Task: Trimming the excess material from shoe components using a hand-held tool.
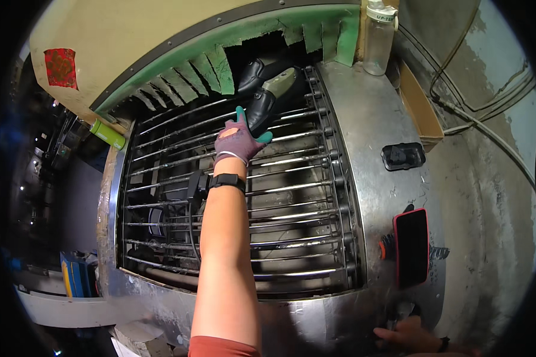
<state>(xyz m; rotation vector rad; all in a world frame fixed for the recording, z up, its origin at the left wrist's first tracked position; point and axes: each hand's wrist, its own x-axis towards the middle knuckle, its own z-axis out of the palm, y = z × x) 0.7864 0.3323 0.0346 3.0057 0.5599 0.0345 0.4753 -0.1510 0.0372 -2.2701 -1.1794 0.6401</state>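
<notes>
My left hand (239, 141), in a purple glove with teal fingertips, reaches over a bed of metal roller rods (292, 185). Its index finger and thumb are spread on either side of the toe of a black shoe (259, 109), at or very near its surface. A grey-green shoe last (281, 82) fills that shoe's opening. Behind it, to the left, a second black shoe (251, 75) lies partly inside the machine's dark mouth. My bare right hand (410, 335) is low at the right corner, fingers curled by a small shiny object that is hard to make out.
Cut green flaps (196, 74) hang over the machine opening. On the metal edge at right are a phone in a red case (411, 247), a black dish-like object (403, 156) and a clear bottle (378, 41). A cardboard box (420, 104) stands beyond; a green cylinder (107, 134) is at left.
</notes>
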